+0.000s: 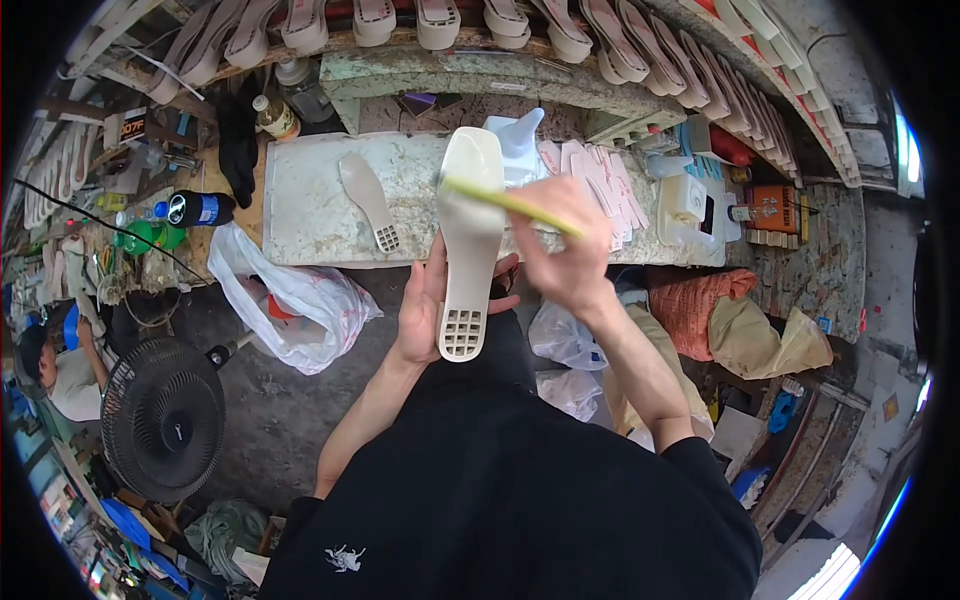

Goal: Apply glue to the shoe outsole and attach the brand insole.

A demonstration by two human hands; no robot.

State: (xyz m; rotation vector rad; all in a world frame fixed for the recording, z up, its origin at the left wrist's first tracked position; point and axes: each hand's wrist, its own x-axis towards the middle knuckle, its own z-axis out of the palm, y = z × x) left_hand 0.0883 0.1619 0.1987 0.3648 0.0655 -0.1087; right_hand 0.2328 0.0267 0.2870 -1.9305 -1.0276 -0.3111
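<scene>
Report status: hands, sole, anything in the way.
Left hand grips the cream shoe sole from below. Right hand holds a yellow brush across its upper part. Nothing between hands and sole; grey insole lies apart on the bench.

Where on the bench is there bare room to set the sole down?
Bare room on the stone slab: left of the grey insole, and between it and the shoe sole in the left hand. The right side is crowded with stacked insoles and a white container, behind the right hand.

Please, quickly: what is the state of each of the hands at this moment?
Left hand: closed around a cream shoe sole, holding it up.
Right hand: closed on a yellow-handled brush, whose tip lies on the sole.
</scene>
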